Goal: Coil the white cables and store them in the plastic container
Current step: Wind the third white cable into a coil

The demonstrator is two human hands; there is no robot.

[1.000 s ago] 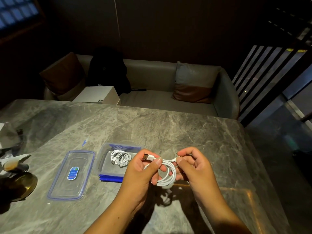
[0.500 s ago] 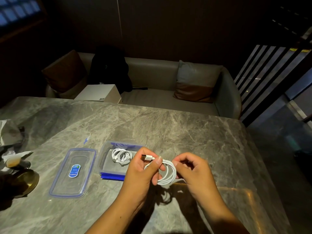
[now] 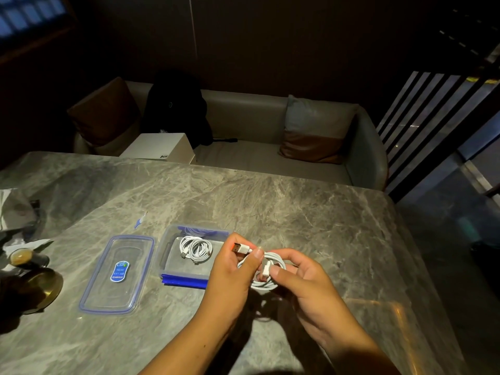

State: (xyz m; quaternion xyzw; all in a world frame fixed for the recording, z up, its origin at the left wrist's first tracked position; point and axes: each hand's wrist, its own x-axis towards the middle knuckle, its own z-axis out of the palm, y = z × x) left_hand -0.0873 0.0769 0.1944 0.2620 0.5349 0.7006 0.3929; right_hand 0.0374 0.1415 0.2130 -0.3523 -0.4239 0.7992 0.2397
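Head view, hands outward: I see the left hand [image 3: 230,277] pinching the large USB plug [image 3: 240,249] of a thin white cable [image 3: 266,281] between thumb and fingers. The right hand [image 3: 305,280], fingers curled, pinches the cable's small connector end against the loops. The wound coil is held above the grey marble tabletop [image 3: 297,212], just right of the clear rectangular plastic container [image 3: 166,255] with blue rim. A second coiled white cable [image 3: 195,249] lies inside it; the clear blue-edged lid [image 3: 108,299] lies alongside, off. I judge one cable stored and this one coiled, not yet placed; I cannot tell whether others remain.
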